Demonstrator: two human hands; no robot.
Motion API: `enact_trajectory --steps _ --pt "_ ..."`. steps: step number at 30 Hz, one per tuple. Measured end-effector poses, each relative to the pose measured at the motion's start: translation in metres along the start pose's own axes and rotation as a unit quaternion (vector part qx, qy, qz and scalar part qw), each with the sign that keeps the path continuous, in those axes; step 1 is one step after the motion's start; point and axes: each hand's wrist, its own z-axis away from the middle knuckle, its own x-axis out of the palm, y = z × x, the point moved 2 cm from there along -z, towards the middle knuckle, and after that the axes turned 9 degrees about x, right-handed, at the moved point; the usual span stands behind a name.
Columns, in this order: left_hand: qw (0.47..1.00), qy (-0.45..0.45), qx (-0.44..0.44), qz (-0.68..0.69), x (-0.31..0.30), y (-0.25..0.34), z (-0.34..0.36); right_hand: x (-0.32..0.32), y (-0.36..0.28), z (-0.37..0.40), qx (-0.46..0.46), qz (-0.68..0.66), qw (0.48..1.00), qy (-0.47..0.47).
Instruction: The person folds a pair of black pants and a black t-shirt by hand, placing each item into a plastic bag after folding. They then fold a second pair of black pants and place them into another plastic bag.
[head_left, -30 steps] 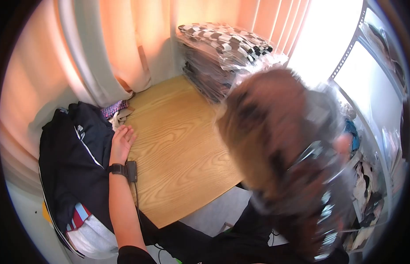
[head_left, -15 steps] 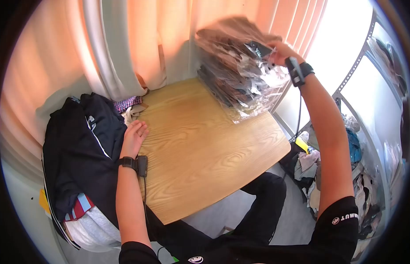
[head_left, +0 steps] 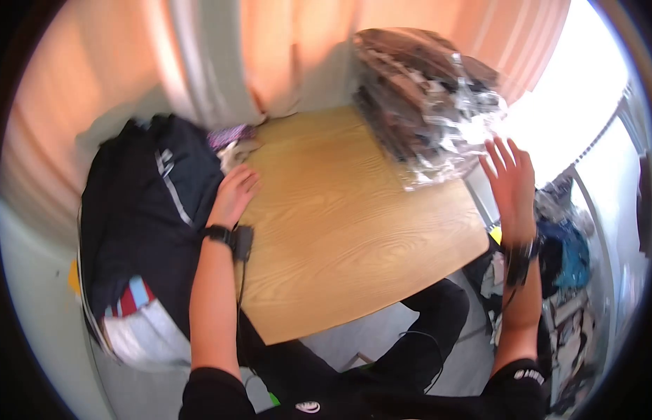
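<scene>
A tall stack of dark and brown garments in clear plastic bags (head_left: 431, 105) stands at the back right of the wooden table (head_left: 326, 259). Just to the right of its front corner is my right hand (head_left: 510, 178), raised with fingers spread and nothing in it. My left hand (head_left: 235, 194) rests at the table's left edge, fingers stretched out, beside a pile of black clothing (head_left: 140, 217) with a white stripe. Near its fingertips lie a beige cloth (head_left: 236, 155) and a purple patterned item (head_left: 230, 136).
Orange-lit curtains (head_left: 298, 56) hang behind the table. At the lower left, a light grey garment (head_left: 147, 334) pokes out under the black pile. Mixed clothes, including a blue bundle (head_left: 567, 253), heap on the right by a metal-framed rack (head_left: 592, 185).
My right hand has let go of the bagged stack and drawn back towards me, its fingers now spread. The view has shifted slightly; my left hand stays at the table's left edge.
</scene>
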Motion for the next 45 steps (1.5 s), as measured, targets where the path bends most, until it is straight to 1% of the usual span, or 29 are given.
enact_trajectory --steps 1,2,4,7,9,10,11,12,13,14,15,16,18,19,20,22,23,25,26,28,30,32,34,36,38,40,42,44,45 --pt "1.000 -0.009 0.000 0.002 -0.001 -0.001 -0.001 -0.022 0.027 0.012 -0.001 0.026 0.999 -0.033" --pt "1.000 -0.014 0.005 0.003 0.000 -0.001 -0.002 -0.033 0.055 0.030 0.025 0.053 0.998 -0.033" --pt "1.000 0.004 0.008 0.022 0.005 0.001 0.000 -0.054 0.113 0.059 0.069 0.260 0.956 -0.116" --pt "0.999 0.042 0.021 0.018 0.002 0.007 0.005 -0.050 0.164 0.098 0.079 0.286 0.942 -0.155" --pt "0.990 -0.004 -0.055 -0.132 0.007 0.017 0.021 -0.047 0.174 0.108 -0.052 0.450 0.875 -0.173" --pt "0.989 0.009 -0.051 -0.139 0.013 0.029 0.038 -0.044 0.176 0.111 -0.047 0.443 0.876 -0.185" --pt "0.958 0.016 -0.080 -0.276 0.025 0.040 0.060 -0.040 0.172 0.114 -0.094 0.493 0.846 -0.179" --pt "0.906 0.021 -0.110 -0.407 0.035 0.049 0.081 -0.038 0.170 0.117 -0.140 0.540 0.812 -0.169" --pt "0.862 -0.013 -0.065 -0.503 0.039 0.058 0.102 -0.037 0.170 0.118 -0.135 0.534 0.815 -0.178" --pt "0.824 -0.010 -0.018 -0.566 0.041 0.063 0.124 -0.036 0.170 0.117 -0.142 0.553 0.801 -0.182" --pt "0.796 -0.027 0.015 -0.604 0.044 0.067 0.147 -0.035 0.170 0.117 -0.151 0.572 0.785 -0.186" --pt "0.765 -0.045 0.047 -0.641 0.049 0.067 0.169 -0.034 0.171 0.118 -0.148 0.567 0.787 -0.192" --pt "0.654 -0.035 -0.001 -0.755 0.059 0.060 0.211 -0.031 0.173 0.120 -0.171 0.625 0.741 -0.174" --pt "0.644 -0.013 -0.044 -0.764 0.071 0.055 0.229 -0.031 0.174 0.120 -0.171 0.621 0.743 -0.182" --pt "0.565 0.011 -0.024 -0.825 0.075 0.045 0.245 -0.032 0.175 0.120 -0.173 0.624 0.741 -0.177" --pt "0.485 0.072 0.024 -0.871 0.082 0.036 0.262 -0.033 0.176 0.119 -0.174 0.623 0.741 -0.179" --pt "0.482 0.077 0.020 -0.873 0.080 0.037 0.265 -0.033 0.176 0.119 -0.176 0.625 0.740 -0.177" --pt "0.526 0.118 0.013 -0.842 0.072 0.044 0.269 -0.034 0.175 0.119 -0.177 0.623 0.741 -0.177" --pt "0.523 0.122 0.012 -0.843 0.073 0.049 0.272 -0.035 0.175 0.119 -0.178 0.624 0.740 -0.178" --pt "0.594 0.134 0.105 -0.786 0.074 0.063 0.276 -0.035 0.175 0.118 -0.181 0.620 0.742 -0.180" --pt "0.651 0.148 0.141 -0.731 0.072 0.082 0.286 -0.038 0.176 0.117 -0.181 0.616 0.744 -0.186" --pt "0.674 0.214 0.137 -0.694 0.085 0.110 0.307 -0.037 0.175 0.118 -0.178 0.613 0.746 -0.188" --pt "0.689 0.217 0.154 -0.674 0.085 0.141 0.336 -0.036 0.175 0.119 -0.173 0.610 0.751 -0.184" --pt "0.651 0.253 0.131 -0.704 0.096 0.173 0.366 -0.037 0.176 0.118 -0.174 0.620 0.743 -0.181" --pt "0.605 0.275 0.107 -0.739 0.081 0.201 0.398 -0.036 0.177 0.118 -0.170 0.620 0.744 -0.182" --pt "0.504 0.293 0.033 -0.812 0.071 0.222 0.424 -0.036 0.177 0.118 -0.167 0.620 0.744 -0.182" --pt "0.499 0.317 0.017 -0.806 0.022 0.230 0.453 -0.035 0.177 0.118 -0.166 0.624 0.743 -0.177" --pt "0.382 0.338 -0.079 -0.857 -0.005 0.230 0.464 -0.035 0.175 0.118 -0.165 0.623 0.744 -0.178" --pt "0.383 0.384 -0.165 -0.824 -0.016 0.228 0.460 -0.035 0.175 0.118 -0.165 0.624 0.743 -0.177"
